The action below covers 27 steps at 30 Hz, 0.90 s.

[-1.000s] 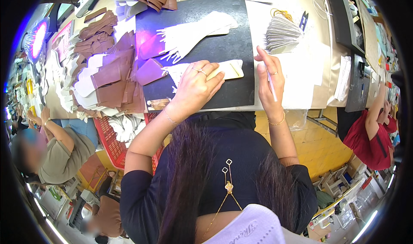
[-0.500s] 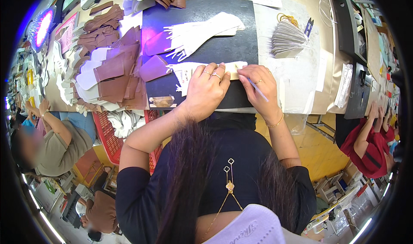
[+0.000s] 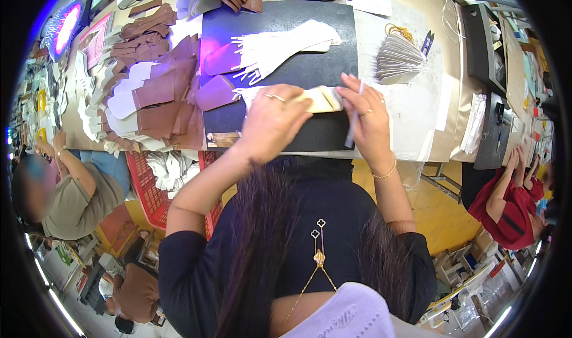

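Observation:
My left hand (image 3: 275,122) bends over a white cut piece with a fringed end (image 3: 243,95) on the black mat (image 3: 280,16). Its fingertips press on a small pale-yellow piece (image 3: 323,99), which shows past them. In my right hand (image 3: 368,114) a thin, pale pen-like stick (image 3: 353,129) is held between the fingers, pointing down toward me. The right fingertips are beside the far end of the yellow piece; I cannot tell whether they touch it. Above lies a stack of white fringed pieces (image 3: 292,49). A brown piece (image 3: 215,92) sticks out left of my left hand.
Stacks of brown and white cut pieces (image 3: 152,96) cover the table's left side. A fanned bundle of grey pieces (image 3: 398,58) stands on the right, near small dark snips (image 3: 427,42). Below the table is a red crate (image 3: 146,189). Other people sit at both sides.
The pale-yellow piece now shows lifted and tilted at my left fingertips. My right hand has turned, its fingers raised, and the stick now points more steeply down.

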Tool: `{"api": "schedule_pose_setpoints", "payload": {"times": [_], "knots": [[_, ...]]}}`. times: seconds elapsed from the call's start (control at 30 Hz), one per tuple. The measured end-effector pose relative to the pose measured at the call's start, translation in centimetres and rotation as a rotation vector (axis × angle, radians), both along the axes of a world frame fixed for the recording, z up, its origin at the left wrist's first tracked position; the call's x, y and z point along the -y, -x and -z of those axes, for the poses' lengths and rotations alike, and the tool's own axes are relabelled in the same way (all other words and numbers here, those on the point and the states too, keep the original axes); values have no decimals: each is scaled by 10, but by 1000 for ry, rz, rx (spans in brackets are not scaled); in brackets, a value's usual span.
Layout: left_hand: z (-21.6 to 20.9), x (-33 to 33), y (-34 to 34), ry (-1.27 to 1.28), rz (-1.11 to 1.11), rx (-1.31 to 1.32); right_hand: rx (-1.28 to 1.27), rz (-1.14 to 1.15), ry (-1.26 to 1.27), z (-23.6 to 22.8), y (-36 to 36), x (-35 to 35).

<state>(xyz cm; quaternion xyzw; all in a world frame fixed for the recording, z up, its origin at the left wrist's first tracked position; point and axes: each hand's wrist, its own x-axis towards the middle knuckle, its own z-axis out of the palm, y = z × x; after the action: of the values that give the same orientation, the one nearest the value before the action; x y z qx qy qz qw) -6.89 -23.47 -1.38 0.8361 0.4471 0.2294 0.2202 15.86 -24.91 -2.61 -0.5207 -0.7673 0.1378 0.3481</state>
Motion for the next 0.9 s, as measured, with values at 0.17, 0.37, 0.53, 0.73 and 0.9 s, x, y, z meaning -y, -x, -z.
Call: {"api": "schedule_pose_setpoints", "payload": {"times": [0.17,0.37,0.53,0.73,0.9], "knots": [[-21,-21,49,180,-382,294,205,-94,78,6,20,-1],[-25,-24,69,721,-514,694,265,-167,99,10,33,-6],[-10,-24,55,795,-404,717,183,-237,-20,9,33,-3],[-2,-23,50,841,-287,507,-217,-397,188,-23,21,-17],[-8,-20,52,571,-158,341,-608,-234,167,-44,20,-66]]}}
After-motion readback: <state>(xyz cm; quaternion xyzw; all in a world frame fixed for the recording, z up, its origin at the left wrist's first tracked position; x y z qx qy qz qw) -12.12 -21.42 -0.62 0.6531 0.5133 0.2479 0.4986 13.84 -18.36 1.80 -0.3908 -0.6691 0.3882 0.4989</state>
